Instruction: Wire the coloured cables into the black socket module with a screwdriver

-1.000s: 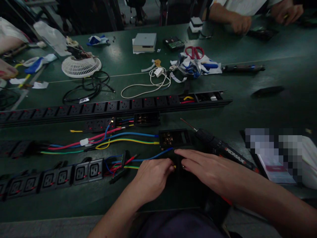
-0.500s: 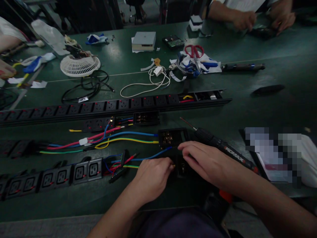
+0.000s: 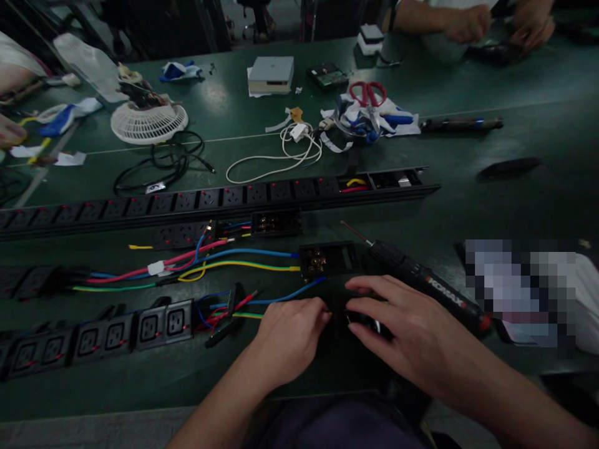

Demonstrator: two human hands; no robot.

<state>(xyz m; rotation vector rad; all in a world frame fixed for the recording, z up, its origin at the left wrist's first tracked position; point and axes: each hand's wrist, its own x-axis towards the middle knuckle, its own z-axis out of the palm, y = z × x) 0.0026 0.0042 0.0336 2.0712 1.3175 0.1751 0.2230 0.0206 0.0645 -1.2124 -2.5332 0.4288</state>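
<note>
My left hand (image 3: 292,333) is on the near side of the black terminal box (image 3: 347,255), a little to its left, with the fingertips clamped together on the end of a yellow-green wire (image 3: 248,315). That wire runs off under my hand, to the near left of the terminal box. My right hand (image 3: 405,318) is on the near right of the terminal box, its fingers parted and curved around a small dark block (image 3: 340,321); the block is so shadowed that I cannot tell whether they grip it. The block lies on the near side of the terminal box, between my hands. A blue wire (image 3: 294,294) comes up to just beside the terminal box's near edge, while a thicker blue lead (image 3: 253,252) and a striped lead (image 3: 253,264) enter its left end. To the right of the terminal box lies my screwdriver (image 3: 407,265). A row of sockets (image 3: 175,322) is well to the terminal box's near left, and a long socket strip (image 3: 219,198) stretches across its far side.
</note>
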